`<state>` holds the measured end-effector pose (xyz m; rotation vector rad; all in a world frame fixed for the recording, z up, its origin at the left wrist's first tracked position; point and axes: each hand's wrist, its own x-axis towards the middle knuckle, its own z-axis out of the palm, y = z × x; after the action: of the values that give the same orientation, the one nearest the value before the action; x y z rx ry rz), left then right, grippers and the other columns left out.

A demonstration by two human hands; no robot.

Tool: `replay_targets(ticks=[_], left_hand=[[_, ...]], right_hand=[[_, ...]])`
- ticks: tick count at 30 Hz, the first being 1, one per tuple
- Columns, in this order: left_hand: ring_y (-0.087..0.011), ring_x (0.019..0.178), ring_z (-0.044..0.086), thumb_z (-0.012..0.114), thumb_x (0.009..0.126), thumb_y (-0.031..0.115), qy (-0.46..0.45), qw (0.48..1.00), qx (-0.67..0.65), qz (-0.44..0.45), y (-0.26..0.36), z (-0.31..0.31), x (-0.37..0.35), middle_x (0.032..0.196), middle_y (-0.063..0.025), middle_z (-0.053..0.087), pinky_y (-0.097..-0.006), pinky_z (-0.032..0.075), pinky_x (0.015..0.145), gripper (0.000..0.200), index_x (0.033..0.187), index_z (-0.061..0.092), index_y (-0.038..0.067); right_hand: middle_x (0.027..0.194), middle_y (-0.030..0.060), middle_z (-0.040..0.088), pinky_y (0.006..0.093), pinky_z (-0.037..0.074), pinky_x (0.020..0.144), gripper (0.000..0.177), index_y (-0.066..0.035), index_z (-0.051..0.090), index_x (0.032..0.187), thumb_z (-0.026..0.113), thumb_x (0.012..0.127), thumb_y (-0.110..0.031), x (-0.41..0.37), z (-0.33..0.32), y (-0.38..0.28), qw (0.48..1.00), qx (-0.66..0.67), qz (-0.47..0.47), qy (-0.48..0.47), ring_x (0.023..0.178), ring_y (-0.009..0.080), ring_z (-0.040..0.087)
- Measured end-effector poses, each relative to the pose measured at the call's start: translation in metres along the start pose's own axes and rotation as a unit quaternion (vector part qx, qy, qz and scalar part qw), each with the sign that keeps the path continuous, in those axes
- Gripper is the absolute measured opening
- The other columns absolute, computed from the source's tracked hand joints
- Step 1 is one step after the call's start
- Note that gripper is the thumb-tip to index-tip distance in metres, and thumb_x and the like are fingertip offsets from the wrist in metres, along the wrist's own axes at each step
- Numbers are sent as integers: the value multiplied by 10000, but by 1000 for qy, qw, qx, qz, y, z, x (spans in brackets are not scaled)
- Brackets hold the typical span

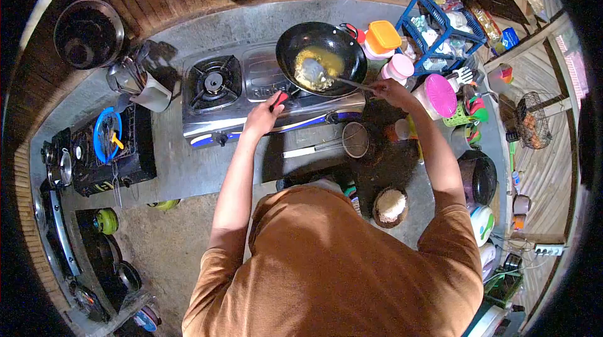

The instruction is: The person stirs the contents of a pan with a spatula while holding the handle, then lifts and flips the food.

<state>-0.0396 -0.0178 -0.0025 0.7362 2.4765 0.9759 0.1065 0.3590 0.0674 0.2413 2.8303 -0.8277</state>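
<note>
A black wok (292, 45) rests over the right burner of the two-burner gas stove (251, 122), with yellow, egg-like food (331, 60) in oil inside it. My left hand (262, 116) is closed around the wok's red handle, at the near left side. In my right hand (394, 94) is the handle of a metal spatula (312, 70); its blade lies in the wok, against the food. A second red grip (357, 32) sticks out from the wok's far right side.
A wire strainer (355, 140) and a bowl of white food (390, 206) lie nearer me. Right stand plastic tubs (383, 37), a blue basket (433, 7) and a pink lid (440, 96). Left are a utensil holder (151, 93) and a blue-rimmed item (100, 139) on another stove.
</note>
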Motion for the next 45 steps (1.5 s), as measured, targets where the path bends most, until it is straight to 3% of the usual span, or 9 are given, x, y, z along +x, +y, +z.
replay_targets(ticks=[6, 11, 18, 23, 26, 30, 36, 43, 45], left_hand=[[-375, 1056, 575, 546, 884, 435, 0, 1000, 2, -1, 2, -1, 0, 1135, -191, 608, -422, 452, 899, 508, 1360, 422, 309], [-367, 1073, 560, 540, 894, 401, -3, 1000, -10, -2, 3, -2, -2, 1158, -174, 594, -430, 452, 902, 494, 1360, 419, 288], [-368, 1078, 556, 528, 895, 410, 2, 1000, 0, 10, 1, -2, -1, 1159, -173, 594, -424, 453, 898, 489, 1356, 427, 279], [-372, 1090, 546, 530, 891, 402, -11, 1000, -7, -8, 3, -5, -1, 1171, -173, 588, -425, 446, 909, 495, 1359, 423, 281], [-367, 1106, 548, 518, 897, 444, -7, 1000, -20, 6, -4, 0, 1, 1195, -172, 582, -410, 441, 929, 505, 1366, 415, 286], [-373, 1102, 548, 513, 900, 443, -9, 1000, 12, -1, 5, -6, -3, 1192, -172, 583, -415, 445, 921, 507, 1369, 411, 281], [-363, 1105, 542, 527, 898, 392, 0, 1000, -4, 13, -1, -2, 0, 1193, -160, 581, -427, 438, 926, 483, 1358, 423, 286], [-361, 1108, 541, 521, 902, 389, -4, 1000, 16, -26, 11, -7, -5, 1210, -131, 577, -429, 439, 926, 472, 1353, 428, 287], [-361, 1116, 535, 520, 903, 391, 7, 1000, 3, -10, 10, -6, -5, 1216, -137, 571, -431, 434, 929, 465, 1348, 436, 287]], right_hand=[[978, 202, 635, 376, 497, 787, 282, -38, 620, 1105, 558, 837, -100, 12, -12, -6, 991, -72, -2, 112, 876, 323, 630], [885, 204, 637, 459, 501, 777, 336, -66, 608, 1110, 522, 802, -168, 28, -9, 16, 956, -205, 102, 181, 883, 394, 617], [928, 214, 622, 484, 498, 748, 279, -69, 619, 1080, 510, 829, -124, 43, 23, 29, 978, -136, 18, 158, 865, 396, 615], [942, 158, 638, 376, 480, 782, 238, -78, 648, 1067, 569, 856, -155, 46, 27, 35, 987, -105, -101, 68, 899, 277, 614], [927, 125, 639, 334, 453, 802, 281, -94, 636, 1122, 603, 850, -158, 35, 17, 26, 998, 60, -22, -20, 904, 204, 584], [906, 128, 631, 340, 466, 758, 310, -101, 622, 1156, 592, 850, -137, 22, 11, 28, 991, -20, -110, 71, 845, 188, 581], [944, 185, 608, 476, 484, 737, 283, -108, 633, 1097, 557, 857, -239, 8, -3, 17, 969, -181, 51, 162, 840, 400, 609], [949, 194, 614, 453, 491, 760, 318, -116, 612, 1136, 549, 861, -264, 11, 2, 43, 948, -212, 149, 184, 895, 386, 612], [970, 196, 639, 432, 490, 779, 309, -102, 617, 1129, 585, 846, -221, 3, -7, 33, 973, -156, 149, 84, 920, 368, 610]])
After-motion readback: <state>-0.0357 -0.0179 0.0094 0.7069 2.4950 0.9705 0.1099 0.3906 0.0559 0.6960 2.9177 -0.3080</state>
